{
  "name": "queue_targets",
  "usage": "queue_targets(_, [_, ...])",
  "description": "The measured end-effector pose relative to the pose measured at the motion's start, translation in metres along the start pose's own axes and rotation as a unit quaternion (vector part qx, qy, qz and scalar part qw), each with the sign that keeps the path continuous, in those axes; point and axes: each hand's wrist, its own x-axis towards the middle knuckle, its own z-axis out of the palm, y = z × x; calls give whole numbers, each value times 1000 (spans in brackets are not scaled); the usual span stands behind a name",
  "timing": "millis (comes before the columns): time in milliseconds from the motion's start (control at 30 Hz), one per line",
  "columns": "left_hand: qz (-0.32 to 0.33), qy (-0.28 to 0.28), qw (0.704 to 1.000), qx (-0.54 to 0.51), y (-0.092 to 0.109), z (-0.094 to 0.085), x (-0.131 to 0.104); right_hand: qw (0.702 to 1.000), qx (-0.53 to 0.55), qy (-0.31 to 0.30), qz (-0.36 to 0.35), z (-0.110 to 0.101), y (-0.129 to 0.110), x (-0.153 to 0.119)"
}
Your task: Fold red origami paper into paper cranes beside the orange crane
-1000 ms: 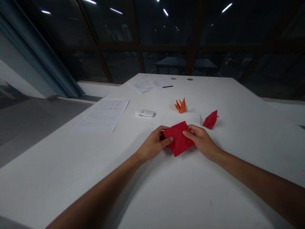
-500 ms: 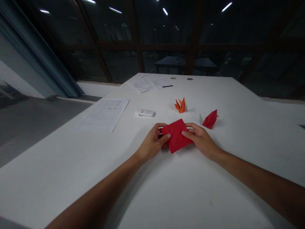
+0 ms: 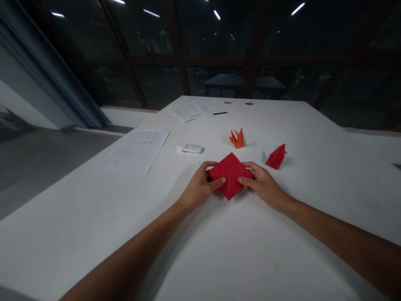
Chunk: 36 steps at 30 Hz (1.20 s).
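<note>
A folded red paper square (image 3: 231, 171), turned as a diamond with one corner pointing away from me, is held between both hands above the white table (image 3: 250, 251). My left hand (image 3: 205, 184) grips its left side, thumb on top and fingers behind. On the right side my right hand (image 3: 260, 182) pinches it the same way. Beyond the paper stands an orange origami figure (image 3: 238, 139). A red origami figure (image 3: 276, 156) rests to the right, past my right hand.
A white labelled tube-like object (image 3: 189, 148) lies left of the orange figure. Printed sheets (image 3: 136, 150) are at the left edge, with more papers (image 3: 184, 110) and a black pen (image 3: 220, 113) farther back. Dark windows stand behind the table.
The red paper has turned slightly counter-clockwise, so its far corner has moved left and it now sits as an even diamond. Both hands have kept hold, with small thumb shifts.
</note>
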Motion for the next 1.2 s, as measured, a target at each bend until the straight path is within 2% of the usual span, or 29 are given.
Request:
queue_targets(300, [31,36,998,47,1,1,-1,999,-17,12,-37,1,2,-4])
queue_targets(467, [77,58,986,134,6,-14,1,998,-55,6,-27,-7,3,-2])
queue_targets(567, [72,48,981,175,8,-23,2,995,-96,-13,-29,-9,5,-2])
queue_targets(667, [61,25,979,193,6,-27,4,983,-166,-16,-76,-10,6,-3])
queue_targets(767, [59,10,977,206,3,-28,5,956,-248,-15,-157,-11,4,-3])
queue_targets(833, [63,5,972,227,2,-28,4,941,-281,-22,-185,-12,2,-3])
queue_targets(933, [77,0,956,282,3,-27,3,929,-311,-58,-193,-14,-3,-4])
queue_targets(1100, [107,-7,932,347,5,-23,-1,895,-345,-194,-205,-15,-12,-7])
queue_targets(1200, [128,-1,912,390,4,-21,-2,886,-347,-225,-209,-15,-13,-8])
